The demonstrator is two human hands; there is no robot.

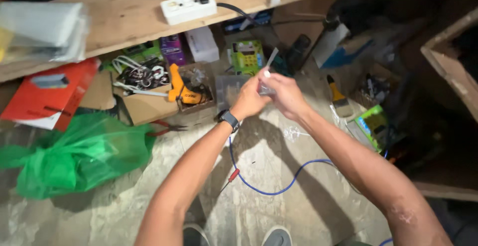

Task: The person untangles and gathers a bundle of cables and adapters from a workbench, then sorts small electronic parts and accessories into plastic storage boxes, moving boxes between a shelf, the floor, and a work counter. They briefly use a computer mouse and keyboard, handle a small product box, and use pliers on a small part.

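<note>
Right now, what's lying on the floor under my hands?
A blue cable loops across the floor below the left hand and right hand, beside a red-handled screwdriver; your forearms cover part of the cable.

The worktop [124, 12] is bare, pale wood with a matt, grainy face. On it sits a glossy white plastic power strip [188, 8]. The floor [279, 211] looks like rough, mottled stone or concrete. A thin green plastic bag [79, 156] lies crumpled and faintly shiny. The blue cable [279, 190] has a smooth plastic sheath. Both hands pinch a small clear, glossy plastic piece [266, 87].
</note>
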